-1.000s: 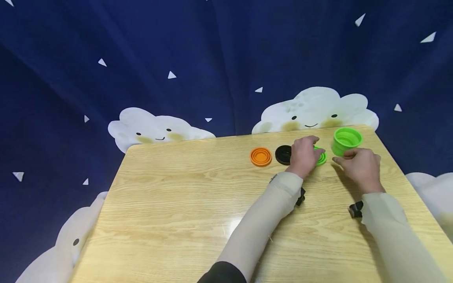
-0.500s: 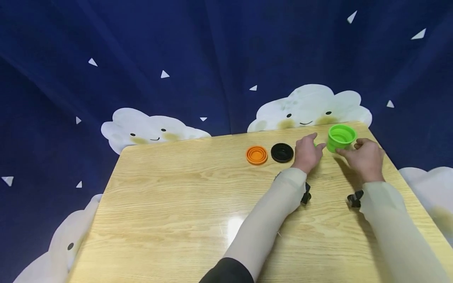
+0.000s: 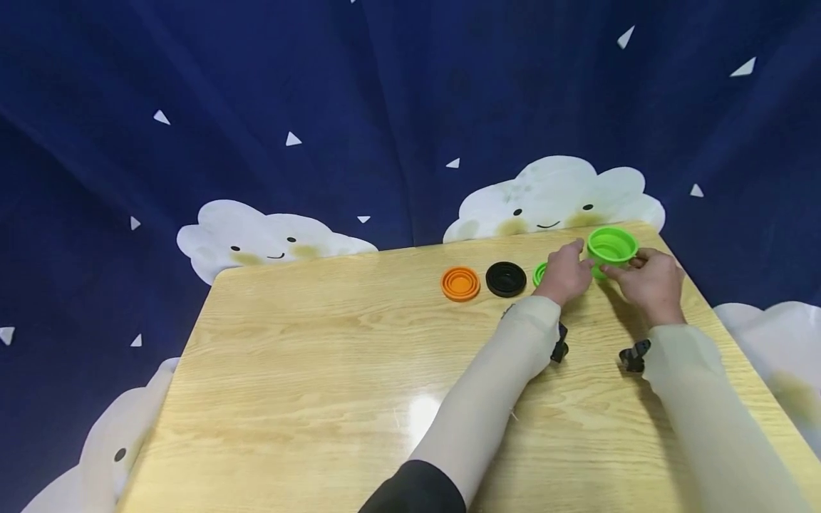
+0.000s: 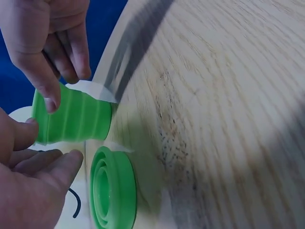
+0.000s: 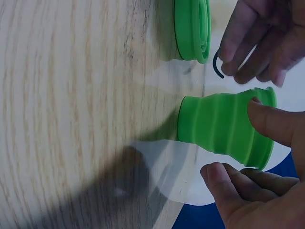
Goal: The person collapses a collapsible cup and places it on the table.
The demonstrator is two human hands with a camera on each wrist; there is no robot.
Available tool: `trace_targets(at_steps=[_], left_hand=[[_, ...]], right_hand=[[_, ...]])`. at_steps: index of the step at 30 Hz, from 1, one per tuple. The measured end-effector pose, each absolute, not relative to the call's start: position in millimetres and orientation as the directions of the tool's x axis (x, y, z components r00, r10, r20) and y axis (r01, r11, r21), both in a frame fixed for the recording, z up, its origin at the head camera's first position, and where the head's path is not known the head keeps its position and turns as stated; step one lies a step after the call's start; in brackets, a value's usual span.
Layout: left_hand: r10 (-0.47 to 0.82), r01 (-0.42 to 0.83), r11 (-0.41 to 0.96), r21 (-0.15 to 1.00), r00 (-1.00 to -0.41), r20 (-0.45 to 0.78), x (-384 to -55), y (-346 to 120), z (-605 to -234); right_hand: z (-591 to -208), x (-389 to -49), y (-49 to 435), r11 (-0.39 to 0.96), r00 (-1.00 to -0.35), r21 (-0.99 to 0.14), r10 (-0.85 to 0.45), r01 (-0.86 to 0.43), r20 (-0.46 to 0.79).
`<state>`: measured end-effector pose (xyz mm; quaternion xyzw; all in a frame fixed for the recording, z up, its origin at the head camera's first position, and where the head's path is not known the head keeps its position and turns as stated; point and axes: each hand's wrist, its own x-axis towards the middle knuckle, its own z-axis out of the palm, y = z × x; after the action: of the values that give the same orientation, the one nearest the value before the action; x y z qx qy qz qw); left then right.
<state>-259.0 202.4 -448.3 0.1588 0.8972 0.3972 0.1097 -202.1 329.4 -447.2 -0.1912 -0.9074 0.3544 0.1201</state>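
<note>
Two hands meet at the expanded green ribbed silicone cup (image 3: 612,247) standing near the far right corner of the wooden counter (image 3: 321,370): the right hand (image 3: 649,283) pinches its rim with curled fingers (image 5: 269,125), while the left hand (image 3: 564,274) is held alongside with fingers relaxed and apart. Being judged light, soft and easily collapsed, it is best taken by the stiffer rim, not the pleated wall.

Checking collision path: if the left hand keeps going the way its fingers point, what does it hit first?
Most likely the expanded green cup: the left hand fingertips point at its side, almost touching. Depth is unclear.

worktop (image 3: 308,370): pale wood grain, glossy with a glare patch | tall green cup (image 3: 612,247): ribbed rubbery plastic, matt | flat green cup (image 4: 112,191), orange cup (image 3: 460,283), black cup (image 3: 505,278): same soft matt look | backdrop (image 3: 321,107): blue cloth, creased | sleeves (image 3: 487,399): beige fabric
</note>
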Motion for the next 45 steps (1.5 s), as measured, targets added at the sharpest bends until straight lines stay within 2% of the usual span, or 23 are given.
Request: trace_targets(at_steps=[7,14,29,35,40,45], left_hand=[[0.394,0.238,0.587,0.774,-0.919,-0.015,-260,204,-447],[0.346,0.268,0.542,0.796,-0.935,0.079,-260,203,-441],[0.311,0.278,0.292,0.915,-0.932,0.184,-267,176,-434],[0.361,0.283,0.187,0.941,-0.910,0.202,-267,151,-431],[0.409,0.325,0.215,0.921,-0.886,0.217,-268,124,-424],[0.423,0.378,0.231,0.896,-0.869,0.258,-268,98,-418]], right_hand=[[-448,-205,327,0.667,-0.894,-0.699,0.440,0.259,0.088],[-444,-204,328,0.651,-0.898,-0.727,0.426,0.218,0.112],[-422,-191,321,0.571,-0.930,-0.815,0.346,0.102,0.126],[-417,-191,308,0.532,-0.942,-0.845,0.309,0.056,0.132],[-414,-190,294,0.505,-0.953,-0.861,0.286,0.059,0.103],[-410,-190,276,0.484,-0.965,-0.875,0.233,0.010,0.118]])
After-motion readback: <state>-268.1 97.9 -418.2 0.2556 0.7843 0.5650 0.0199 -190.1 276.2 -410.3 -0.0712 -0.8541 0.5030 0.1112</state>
